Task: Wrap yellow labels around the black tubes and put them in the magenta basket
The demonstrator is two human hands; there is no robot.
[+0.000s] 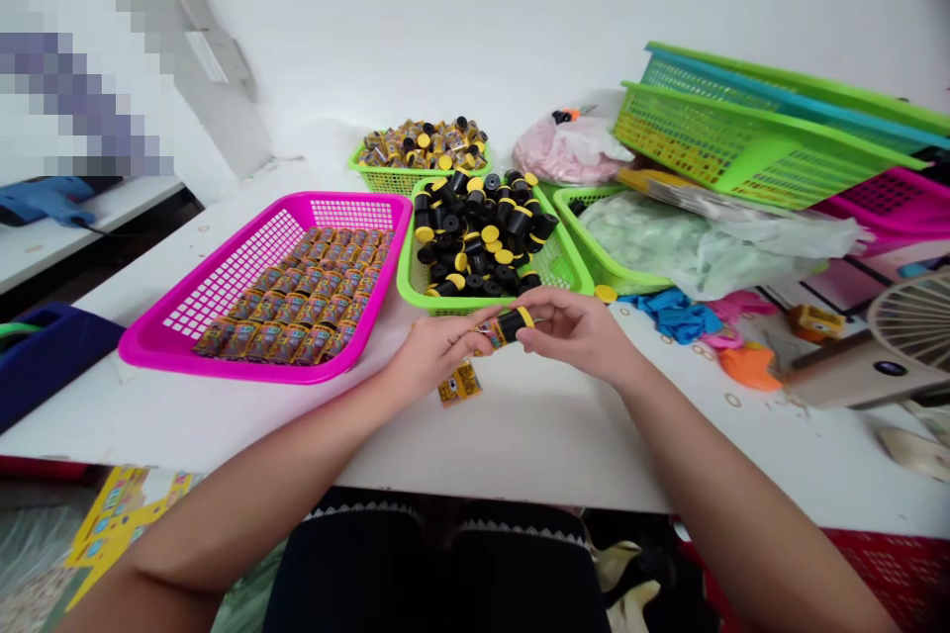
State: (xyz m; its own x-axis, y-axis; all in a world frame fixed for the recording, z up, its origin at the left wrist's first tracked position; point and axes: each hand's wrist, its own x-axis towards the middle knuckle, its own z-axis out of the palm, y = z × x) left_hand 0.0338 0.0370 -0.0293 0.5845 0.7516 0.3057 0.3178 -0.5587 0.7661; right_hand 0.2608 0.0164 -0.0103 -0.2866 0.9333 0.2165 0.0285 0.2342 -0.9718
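Observation:
Both hands meet above the table on one small black canister with a yellow cap (pixel 509 327); a colourful printed wrapper covers its left part. My left hand (pixel 428 351) pinches the wrapped end. The fingers of my right hand (pixel 579 331) close on the yellow-capped end. Just beneath, a yellow printed slip (pixel 460 384) lies on the table. Beyond my hands, black canisters with yellow caps (pixel 482 232) fill a green basket (pixel 583 262). To the left, a pink basket (pixel 274 374) holds rows of wrapped canisters (pixel 308 302).
Another green basket (pixel 386 180) stands at the back, heaped with wrapped pieces. At right are stacked baskets (pixel 757 148), a plastic bag (pixel 712 242), blue balloon-like pieces (pixel 675 316) and a fan (pixel 876 346). A dark blue tape dispenser (pixel 66 356) sits at the left edge.

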